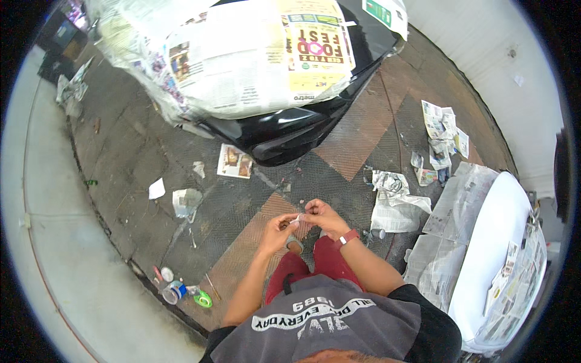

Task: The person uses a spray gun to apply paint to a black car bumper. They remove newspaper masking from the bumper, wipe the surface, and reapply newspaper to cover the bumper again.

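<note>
In front of my body, my left hand [278, 234] and my right hand [327, 219] are close together, fingers bent and pinched. Between their fingertips is a small white piece [296, 219], too small to tell whether it is paper or tape. A red band [347, 237] circles my right wrist. Ahead of my hands stands a glossy black car front [284, 134], its upper part covered with newspaper sheets [236, 66].
On the right stands a white car panel [493, 224] with newspaper on it. Crumpled newspaper [396, 209] and a printed page [234, 161] lie on the floor. At lower left are a blue-and-white can [174, 293] and a green tape roll [203, 298], beside a pale wall [54, 242].
</note>
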The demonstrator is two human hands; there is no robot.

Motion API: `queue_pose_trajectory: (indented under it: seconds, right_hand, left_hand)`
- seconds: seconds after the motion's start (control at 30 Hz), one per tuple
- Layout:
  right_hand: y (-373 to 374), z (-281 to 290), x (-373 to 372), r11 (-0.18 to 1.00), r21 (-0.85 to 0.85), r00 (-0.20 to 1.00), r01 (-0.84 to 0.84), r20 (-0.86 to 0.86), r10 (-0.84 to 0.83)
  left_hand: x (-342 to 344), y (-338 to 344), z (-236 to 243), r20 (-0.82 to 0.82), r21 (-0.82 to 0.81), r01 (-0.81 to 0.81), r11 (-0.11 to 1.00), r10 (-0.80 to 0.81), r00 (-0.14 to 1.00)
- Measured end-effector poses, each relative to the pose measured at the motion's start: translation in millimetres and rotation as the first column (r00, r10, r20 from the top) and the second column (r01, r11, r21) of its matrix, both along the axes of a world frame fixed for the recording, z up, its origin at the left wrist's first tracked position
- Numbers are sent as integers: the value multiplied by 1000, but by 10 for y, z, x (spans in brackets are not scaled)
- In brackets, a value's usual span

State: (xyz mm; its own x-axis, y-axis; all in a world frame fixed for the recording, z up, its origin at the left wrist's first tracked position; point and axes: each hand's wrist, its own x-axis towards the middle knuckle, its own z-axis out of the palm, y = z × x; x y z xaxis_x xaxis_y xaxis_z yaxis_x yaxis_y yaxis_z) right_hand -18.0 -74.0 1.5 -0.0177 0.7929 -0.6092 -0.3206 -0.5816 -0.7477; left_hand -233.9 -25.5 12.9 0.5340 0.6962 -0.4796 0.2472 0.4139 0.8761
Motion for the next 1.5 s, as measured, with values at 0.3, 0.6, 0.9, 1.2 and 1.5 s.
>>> queue_pose_trajectory:
  seconds: [0.3, 0.6, 0.9, 1.2, 1.5]
  right_hand:
    - [349, 379, 477, 975, 86, 975, -204, -76, 211]
    - [2504, 1078, 2736, 822, 551, 600, 143, 612, -515]
    - [4401, 1339, 3996, 851, 520, 249, -77, 836, -488]
    - [5178, 1033, 4362, 907, 378, 114, -184, 925, -362]
    - [5391, 836, 4450, 882, 404, 107, -241, 915, -390]
  left_hand:
    - [-112, -41, 148, -172, 77, -187, 979, 197, 965]
    - [-367, 37, 252, -90, -24, -633, 774, 629, 772]
    - [89, 55, 468, -78, -81, -791, 606, 787, 612]
    - [445, -107, 633, -91, -109, -859, 500, 856, 509]
    - [542, -24, 621, -86, -97, -885, 456, 882, 464]
